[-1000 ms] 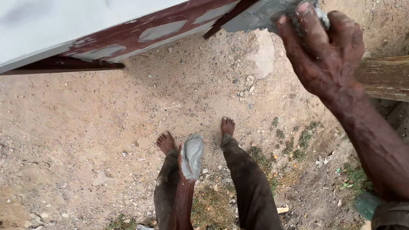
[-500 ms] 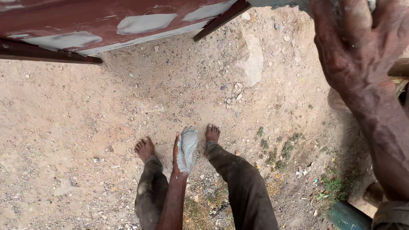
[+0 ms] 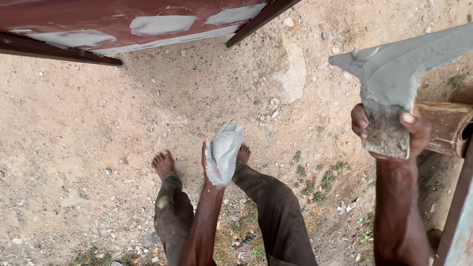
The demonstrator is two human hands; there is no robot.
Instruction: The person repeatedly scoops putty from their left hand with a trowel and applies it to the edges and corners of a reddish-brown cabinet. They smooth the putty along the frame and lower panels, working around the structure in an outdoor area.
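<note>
A: Right hand (image 3: 389, 129) has dropped from the top right corner of view to mid right (camera tilted too, feet sit lower in frame now). It's closed tight around the blunt end of a grey putty-coated scraper (image 3: 399, 74), thumb on one side, fingers wrapped round the other.

B: And the left?

A: Left hand (image 3: 211, 167) hangs low between the legs, fingers curled under a grey wad of putty (image 3: 224, 151), partly closed, cupping it rather than squeezing. The wad sits above the bare feet (image 3: 163, 163), over the sandy ground (image 3: 74, 148).

B: How does the stuff handle?

A: My guess: the wad is soft, sticky, light, would smear or sag if pinched, so cradle it from below as it is now. The scraper looks stiff and flat; its smeared blade is likely slippery, so grip the dry butt end, not the blade.

B: Anything else?

A: Dark red metal panel (image 3: 123, 15) with grey filler patches (image 3: 162, 23) along the top edge of view, a rusty pipe (image 3: 446, 125) just behind the right hand, touching or not I can't tell.
</note>
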